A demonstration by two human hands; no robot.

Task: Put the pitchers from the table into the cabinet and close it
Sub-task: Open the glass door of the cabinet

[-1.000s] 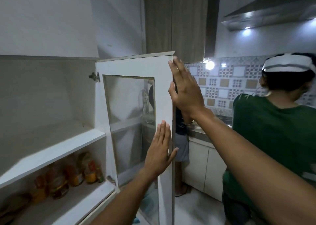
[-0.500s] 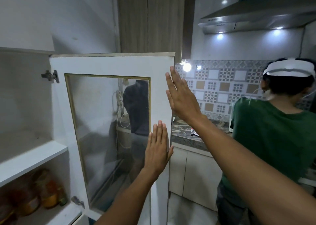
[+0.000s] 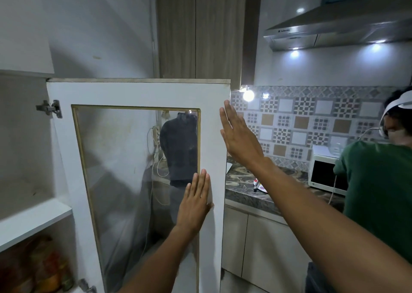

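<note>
Swung further round since half a second ago, the cabinet door (image 3: 138, 94) now faces the camera almost flat and hides more of the cabinet (image 3: 24, 136) than before, though it's not shut yet.

Left of the door, the cabinet interior is still exposed: the upper compartment looks bare as far as I can see, and under the white shelf (image 3: 33, 217) there are some orange and yellow packaged items (image 3: 44, 272), too blurry to name. No pitchers that I can make out in the part still showing. Two metal hinges sit on the door's left edge, the top hinge (image 3: 50, 108) and the bottom hinge (image 3: 85, 287).

The door itself is a white frame around a glass pane (image 3: 124, 170), with a reflection of a dark figure in it.

The left hand (image 3: 196, 201) is flat and open, fingers together, palm pressed on the door where the pane meets the right side of the frame. The right hand (image 3: 239, 136) is also open, fingers straight, resting along the door's right edge higher up, not gripping anything.

Right of the door there's a marbled countertop (image 3: 249, 181) with a white microwave (image 3: 325, 172) on it, a patterned tile wall behind, and a range hood (image 3: 334, 30) above. Another person in a green shirt (image 3: 379, 192) stands by the counter, well apart from the door's free edge.
</note>
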